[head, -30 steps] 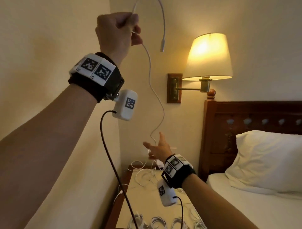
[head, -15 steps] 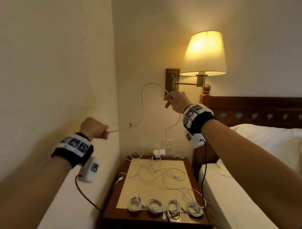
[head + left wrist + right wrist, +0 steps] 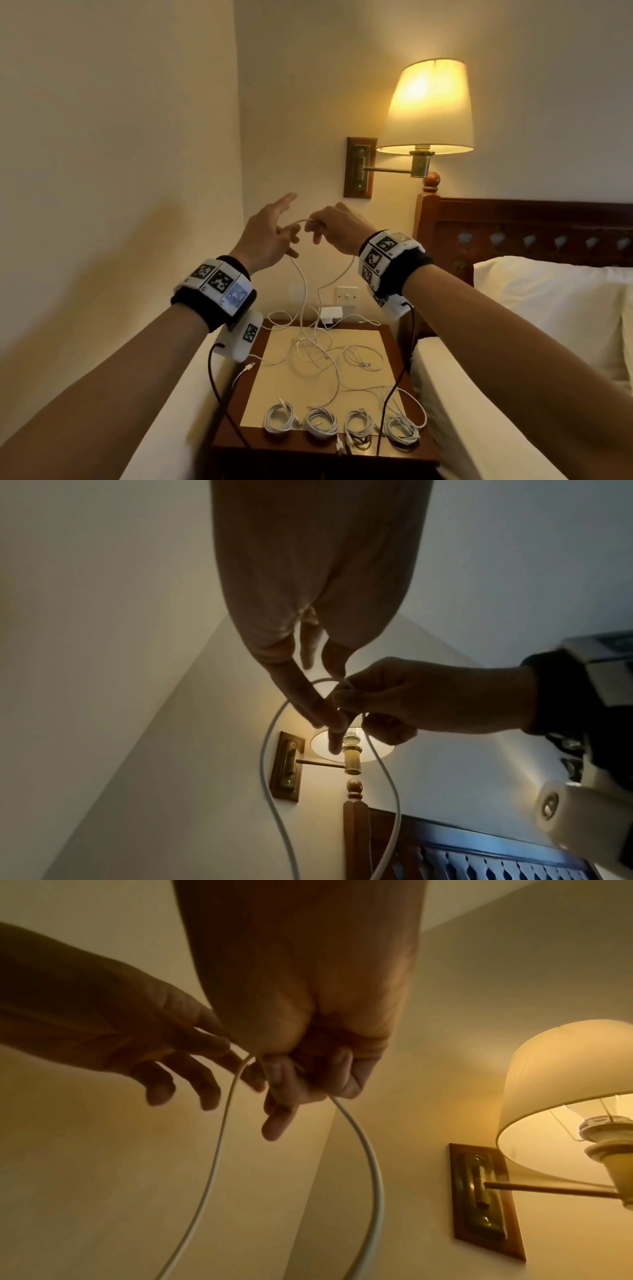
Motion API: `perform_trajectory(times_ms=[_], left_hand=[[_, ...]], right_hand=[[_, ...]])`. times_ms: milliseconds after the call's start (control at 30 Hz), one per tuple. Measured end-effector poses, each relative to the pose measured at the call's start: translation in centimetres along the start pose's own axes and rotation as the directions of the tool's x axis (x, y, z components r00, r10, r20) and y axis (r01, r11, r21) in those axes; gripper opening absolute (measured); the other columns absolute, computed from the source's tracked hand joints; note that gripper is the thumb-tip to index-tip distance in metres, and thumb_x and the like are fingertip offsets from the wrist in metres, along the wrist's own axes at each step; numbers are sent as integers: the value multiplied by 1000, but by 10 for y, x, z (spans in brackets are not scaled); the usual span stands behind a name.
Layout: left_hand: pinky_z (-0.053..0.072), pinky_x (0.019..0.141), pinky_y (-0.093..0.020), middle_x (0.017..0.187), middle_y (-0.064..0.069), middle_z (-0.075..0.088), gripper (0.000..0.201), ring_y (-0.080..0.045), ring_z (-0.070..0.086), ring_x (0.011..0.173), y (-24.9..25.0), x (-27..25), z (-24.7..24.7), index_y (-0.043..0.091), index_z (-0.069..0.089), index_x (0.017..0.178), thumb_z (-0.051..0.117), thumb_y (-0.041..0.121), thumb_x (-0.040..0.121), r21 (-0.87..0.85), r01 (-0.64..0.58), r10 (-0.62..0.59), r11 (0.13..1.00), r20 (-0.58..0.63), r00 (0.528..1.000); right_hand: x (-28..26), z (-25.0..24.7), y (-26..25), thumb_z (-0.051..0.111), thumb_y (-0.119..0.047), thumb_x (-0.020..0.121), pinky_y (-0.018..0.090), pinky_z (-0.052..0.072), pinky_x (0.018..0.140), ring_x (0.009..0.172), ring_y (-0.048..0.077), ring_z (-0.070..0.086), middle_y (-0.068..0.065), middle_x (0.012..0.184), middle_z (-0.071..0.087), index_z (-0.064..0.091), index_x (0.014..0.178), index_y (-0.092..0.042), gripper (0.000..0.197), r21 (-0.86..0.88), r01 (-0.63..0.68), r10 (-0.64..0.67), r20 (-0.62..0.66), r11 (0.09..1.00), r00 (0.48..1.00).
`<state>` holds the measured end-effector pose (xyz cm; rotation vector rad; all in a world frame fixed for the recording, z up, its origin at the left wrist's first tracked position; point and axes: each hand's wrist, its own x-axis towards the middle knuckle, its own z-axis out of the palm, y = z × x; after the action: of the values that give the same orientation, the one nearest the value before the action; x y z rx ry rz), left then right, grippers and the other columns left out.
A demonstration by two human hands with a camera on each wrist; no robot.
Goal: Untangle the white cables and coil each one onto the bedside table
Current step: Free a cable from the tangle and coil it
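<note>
A white cable [image 3: 303, 291] hangs in two strands from my hands down to the bedside table [image 3: 308, 452]. My right hand [image 3: 318, 229] pinches the cable's top between thumb and curled fingers. My left hand [image 3: 287, 233] is right beside it with straight, spread fingers, and the cable arcs across them. The left wrist view shows the loop of cable [image 3: 267, 764] passing over the left hand's [image 3: 329, 723] fingers into the right hand [image 3: 359, 704]. In the right wrist view the right hand [image 3: 291, 1080] grips the cable [image 3: 373, 1164]. A loose tangle of white cables [image 3: 325, 353] lies mid-table.
Several coiled white cables [image 3: 320, 421] sit in a row along the table's front edge. A lit wall lamp [image 3: 428, 109] hangs above on the right, and a white plug [image 3: 330, 313] sits at the wall socket. The bed and pillow [image 3: 548, 308] are on the right, a wall on the left.
My left hand dropped from overhead and moved right, opening from a fist. My right hand rose from the table, took the cable and met the left hand.
</note>
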<state>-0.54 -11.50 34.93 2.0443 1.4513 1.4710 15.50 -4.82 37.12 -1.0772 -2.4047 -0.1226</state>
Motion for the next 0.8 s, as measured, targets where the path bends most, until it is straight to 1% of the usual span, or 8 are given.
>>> perform_trajectory(times_ms=[67,167,300,433,533,600,733,800], left_hand=[[61,63,-31,98,-6,69,25,-10,68,63,-2,-3,1,7,67,119,60,13,96,97,-37,40,995,-27,999],[55,58,-19,72,0,67,13,-2,59,51,8,-6,-6,8,74,91,62,14,94,180,-121,160,976,-222,962],[47,60,-14,72,8,63,18,-4,59,55,41,-5,-43,14,73,89,59,23,95,200,-274,338,941,-501,797],[54,58,-31,67,11,62,21,-7,60,54,71,-14,-75,15,72,88,56,28,95,141,-415,394,899,-674,624],[55,59,-41,69,11,63,18,-13,62,59,81,-25,-100,29,66,82,55,35,95,104,-495,386,863,-768,511],[54,62,-39,71,10,65,19,-14,62,61,75,-34,-115,36,69,77,55,40,90,126,-359,325,925,-752,574],[55,74,-32,84,-7,75,27,-24,69,81,23,-64,-112,15,79,88,60,33,83,363,173,31,915,-491,870],[54,81,-36,100,-11,74,23,-33,67,94,0,-77,-96,15,77,100,62,27,88,438,333,-140,835,-416,898]], right_hand=[[-4,3,0,50,-19,100,25,51,78,78,7,64,-8,84,66,68,103,-15,19,6,40,-40,-19,999,999],[-10,12,5,46,-14,101,11,43,67,69,2,58,-7,81,64,64,95,-13,19,142,-7,11,-31,990,999],[-25,48,23,40,-5,100,13,43,59,67,11,60,11,88,70,61,92,-4,23,344,-201,227,-38,917,973],[-31,97,31,42,2,97,21,46,52,70,23,63,16,96,70,57,80,-9,25,393,-353,343,97,849,934],[-35,126,39,42,8,93,29,49,62,77,24,60,15,94,68,60,82,-7,26,388,-456,422,176,801,889],[-34,132,55,44,7,95,32,52,72,81,23,59,14,95,67,67,90,-2,25,397,-519,519,116,757,847],[-14,104,69,41,8,95,45,53,80,79,29,58,14,80,63,63,74,-3,33,693,-411,603,-43,592,796],[-6,80,64,43,5,98,45,54,82,80,30,60,16,84,63,65,87,4,25,720,-309,531,-96,621,842]])
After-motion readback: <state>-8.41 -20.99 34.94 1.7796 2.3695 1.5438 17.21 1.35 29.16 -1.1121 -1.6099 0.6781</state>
